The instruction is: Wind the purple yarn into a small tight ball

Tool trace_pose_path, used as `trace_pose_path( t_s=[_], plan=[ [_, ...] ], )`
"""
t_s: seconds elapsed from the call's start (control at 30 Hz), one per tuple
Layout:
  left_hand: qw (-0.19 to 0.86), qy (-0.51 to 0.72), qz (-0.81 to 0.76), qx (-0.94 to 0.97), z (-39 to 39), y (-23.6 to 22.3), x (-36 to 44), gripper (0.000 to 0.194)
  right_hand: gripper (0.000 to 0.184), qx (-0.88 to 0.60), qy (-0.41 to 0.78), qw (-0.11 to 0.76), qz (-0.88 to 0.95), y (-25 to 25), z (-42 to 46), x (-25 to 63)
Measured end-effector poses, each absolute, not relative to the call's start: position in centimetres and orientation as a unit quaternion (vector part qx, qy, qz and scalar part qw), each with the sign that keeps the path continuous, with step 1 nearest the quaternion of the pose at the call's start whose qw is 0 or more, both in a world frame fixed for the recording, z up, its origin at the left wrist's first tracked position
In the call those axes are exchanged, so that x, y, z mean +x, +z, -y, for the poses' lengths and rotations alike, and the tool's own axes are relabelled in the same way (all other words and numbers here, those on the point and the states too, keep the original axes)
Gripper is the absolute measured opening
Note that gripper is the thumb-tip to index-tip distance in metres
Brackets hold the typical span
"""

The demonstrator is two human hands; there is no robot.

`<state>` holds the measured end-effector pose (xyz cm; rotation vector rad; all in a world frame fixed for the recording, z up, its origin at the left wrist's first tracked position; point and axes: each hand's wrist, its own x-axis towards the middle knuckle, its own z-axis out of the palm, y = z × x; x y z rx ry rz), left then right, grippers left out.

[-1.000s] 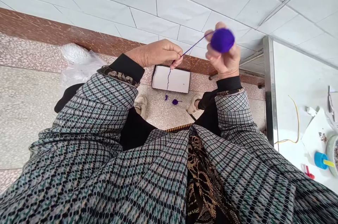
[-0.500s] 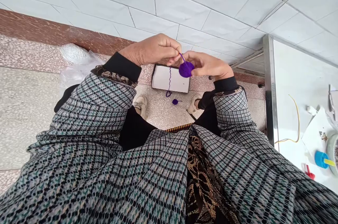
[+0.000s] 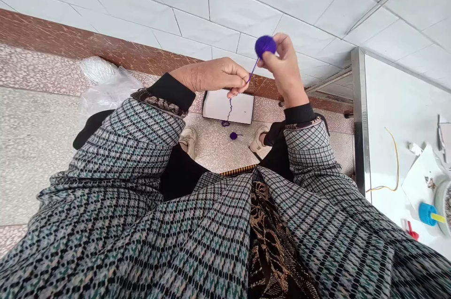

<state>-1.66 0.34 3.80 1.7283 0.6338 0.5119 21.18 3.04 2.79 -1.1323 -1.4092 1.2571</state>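
Observation:
A purple ball of yarn [image 3: 265, 46] is gripped in the fingertips of my right hand [image 3: 283, 66], raised against the tiled wall. My left hand [image 3: 220, 76], lower and to the left, pinches the yarn strand [image 3: 252, 70] that runs taut up to the ball. Below that pinch a crinkled purple strand [image 3: 230, 110] hangs down over a shallow white tray [image 3: 214, 105] with a dark rim. It ends in a small loose tangle [image 3: 225, 123] by the tray's near edge. On the floor between my shoes lies a smaller purple yarn ball [image 3: 233, 135] with a short tail.
Clear plastic bags, one holding a whitish bundle [image 3: 98, 70], lie on the floor at left. To the right stands a white table [image 3: 382, 149] with a metal edge, bearing a yellow cord [image 3: 397, 163], a blue cap-like piece [image 3: 427, 213] and a red item [image 3: 411, 231].
My right hand has risen up and to the right with the yarn ball, away from my left hand. The strand between them is longer. My left hand has shifted slightly right and down.

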Motion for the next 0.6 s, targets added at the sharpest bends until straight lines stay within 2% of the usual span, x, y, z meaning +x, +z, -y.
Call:
trace_pose_path(
  t_s=[0.07,0.17,0.2,0.23,0.3,0.37,0.4,0.47,0.53,0.6],
  plan=[
    [0.582,0.216,-0.268,0.737,-0.2,4.2,-1.9,0.035,0.047,-0.461,0.497,0.332,0.656,2.8,-2.6,21.8],
    [0.593,0.226,-0.273,0.723,-0.2,4.8,-2.6,0.041,0.057,-0.347,0.603,0.169,0.698,2.8,-2.2,23.1],
    [0.596,0.231,-0.279,0.717,-0.2,4.8,-2.8,0.042,0.064,-0.31,0.638,0.164,0.686,2.8,-2.2,23.5],
    [0.596,0.236,-0.288,0.711,-0.3,4.8,-2.9,0.042,0.072,-0.284,0.658,0.202,0.667,2.8,-2.3,23.7],
    [0.591,0.236,-0.299,0.711,-0.4,4.5,-2.9,0.042,0.082,-0.262,0.649,0.362,0.616,2.9,-2.6,24.0],
    [0.582,0.224,-0.295,0.724,-0.4,4.0,-2.6,0.041,0.078,-0.267,0.599,0.512,0.555,3.0,-3.2,23.8],
    [0.58,0.216,-0.288,0.731,-0.4,3.8,-2.3,0.039,0.072,-0.282,0.58,0.548,0.533,3.0,-3.4,23.6],
    [0.581,0.204,-0.271,0.739,-0.4,3.5,-1.8,0.035,0.055,-0.346,0.561,0.538,0.526,2.8,-3.8,23.1],
    [0.584,0.199,-0.26,0.742,-0.3,3.5,-1.6,0.032,0.044,-0.416,0.548,0.455,0.565,2.3,-3.8,22.6],
    [0.584,0.202,-0.263,0.741,-0.3,3.7,-2.0,0.03,0.044,-0.438,0.547,0.34,0.627,2.0,-3.4,22.3]
  ],
)
